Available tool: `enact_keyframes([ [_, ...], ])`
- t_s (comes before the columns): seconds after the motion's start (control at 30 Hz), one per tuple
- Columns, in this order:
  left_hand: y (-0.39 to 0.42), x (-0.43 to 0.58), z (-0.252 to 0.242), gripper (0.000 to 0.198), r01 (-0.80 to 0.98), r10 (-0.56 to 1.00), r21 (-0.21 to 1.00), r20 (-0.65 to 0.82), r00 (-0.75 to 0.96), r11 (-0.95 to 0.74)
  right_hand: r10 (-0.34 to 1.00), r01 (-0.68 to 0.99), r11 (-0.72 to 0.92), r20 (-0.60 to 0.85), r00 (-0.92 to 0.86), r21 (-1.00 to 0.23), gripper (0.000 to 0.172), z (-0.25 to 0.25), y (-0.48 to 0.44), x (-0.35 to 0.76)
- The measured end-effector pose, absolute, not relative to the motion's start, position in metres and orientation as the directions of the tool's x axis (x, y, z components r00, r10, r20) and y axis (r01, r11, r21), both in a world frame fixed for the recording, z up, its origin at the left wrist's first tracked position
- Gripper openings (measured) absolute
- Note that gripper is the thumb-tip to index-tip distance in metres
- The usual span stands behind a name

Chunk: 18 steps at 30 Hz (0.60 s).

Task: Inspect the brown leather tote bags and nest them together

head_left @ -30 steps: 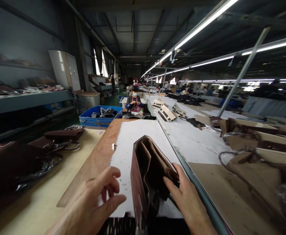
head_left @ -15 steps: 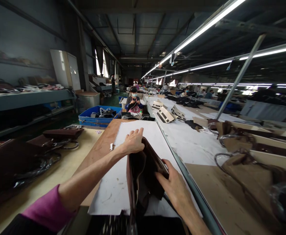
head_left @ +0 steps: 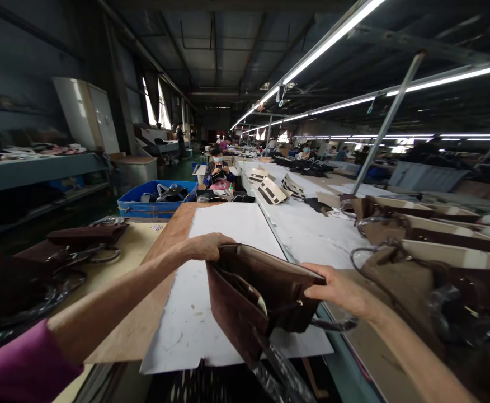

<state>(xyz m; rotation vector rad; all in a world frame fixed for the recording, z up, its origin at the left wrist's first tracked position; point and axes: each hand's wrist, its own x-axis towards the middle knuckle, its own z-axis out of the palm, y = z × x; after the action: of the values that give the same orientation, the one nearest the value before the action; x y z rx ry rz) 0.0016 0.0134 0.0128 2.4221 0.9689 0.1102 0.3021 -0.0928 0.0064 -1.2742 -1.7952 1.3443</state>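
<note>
A dark brown leather handbag (head_left: 245, 302) hangs open-mouthed above the white sheet (head_left: 211, 313) on the wooden bench. My left hand (head_left: 205, 246) is closed on the bag's far left top corner. My right hand (head_left: 337, 291) grips the bag's right top edge, fingers curled over the rim. The bag is tilted with its opening facing up and away. A dark strap (head_left: 333, 324) loops out below my right hand.
Brown bags with handles (head_left: 81, 246) lie on the left table. More open bags (head_left: 417, 246) line the right bench. A blue crate (head_left: 156, 201) stands ahead, and a seated person (head_left: 215, 168) works behind it. Striped card pieces (head_left: 270, 190) lie further along the bench.
The bag has turned from end-on to broadside. My left hand moved from its far end to its left corner, and my right hand shifted out to the right edge.
</note>
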Motion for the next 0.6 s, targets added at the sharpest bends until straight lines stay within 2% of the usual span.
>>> enact_keyframes([
  [0.07,0.015,0.005,0.012,0.055,0.616,0.651,0.480,-0.117,0.750,-0.625,0.911,0.314,0.052,-0.083,-0.403,-0.948,0.045,-0.005,-0.090,0.304],
  [0.13,0.015,0.010,0.014,0.059,0.654,0.676,0.404,-0.108,0.729,-0.640,0.912,0.290,0.062,-0.064,-0.406,-0.955,0.046,-0.014,-0.089,0.303],
  [0.27,0.006,0.019,0.022,0.065,0.655,0.675,0.196,0.058,0.735,-0.730,0.914,0.288,0.085,-0.040,-0.404,-0.954,0.046,-0.018,-0.089,0.302],
  [0.33,-0.004,0.027,0.029,0.061,0.581,0.586,0.080,0.144,0.797,-0.810,0.918,0.289,0.097,-0.027,-0.396,-0.952,0.045,-0.015,-0.090,0.303],
  [0.43,-0.018,0.043,0.037,0.051,0.441,0.426,-0.053,0.178,0.887,-0.896,0.923,0.282,0.108,-0.009,-0.384,-0.953,0.043,-0.014,-0.090,0.303],
  [0.6,-0.031,0.072,0.037,0.027,0.235,0.217,-0.104,0.160,0.963,-0.966,0.938,0.297,0.102,-0.007,-0.345,-0.949,0.045,-0.020,-0.089,0.307],
])
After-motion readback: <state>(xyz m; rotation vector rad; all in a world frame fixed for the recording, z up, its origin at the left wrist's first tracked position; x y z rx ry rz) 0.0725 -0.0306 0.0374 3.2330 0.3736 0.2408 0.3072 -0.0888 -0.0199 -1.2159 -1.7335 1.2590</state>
